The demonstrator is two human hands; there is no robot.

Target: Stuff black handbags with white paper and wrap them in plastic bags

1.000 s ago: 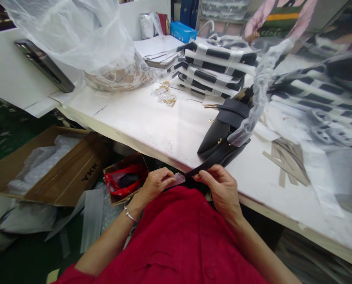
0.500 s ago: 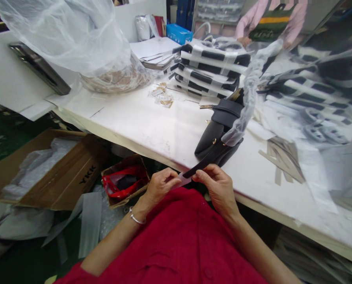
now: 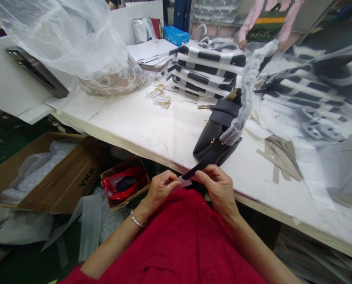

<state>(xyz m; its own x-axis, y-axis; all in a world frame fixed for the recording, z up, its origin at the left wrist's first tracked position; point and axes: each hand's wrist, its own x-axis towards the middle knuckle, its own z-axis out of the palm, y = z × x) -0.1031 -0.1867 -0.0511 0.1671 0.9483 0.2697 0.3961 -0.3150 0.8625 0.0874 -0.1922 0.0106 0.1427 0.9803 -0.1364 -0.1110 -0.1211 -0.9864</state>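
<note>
A black bag with gold fittings lies on the white table near its front edge. Its dark strap reaches over the edge toward me. Clear plastic wrap covers another stretch of strap or handle. My left hand pinches one side of a small translucent piece around the strap's end. Just right of it, my right hand has thumb and fingers closed on the strap near that end.
Wrapped black-and-white bundles are stacked behind the bag. Grey-brown strips lie to the right, small tags to the left. Cardboard boxes stand below the table at left. A person in pink sleeves is across the table.
The view has shifted slightly. Both hands stay at the strap's end with almost the same grip; the translucent piece looks slightly turned. The person opposite has moved their hands a little.
</note>
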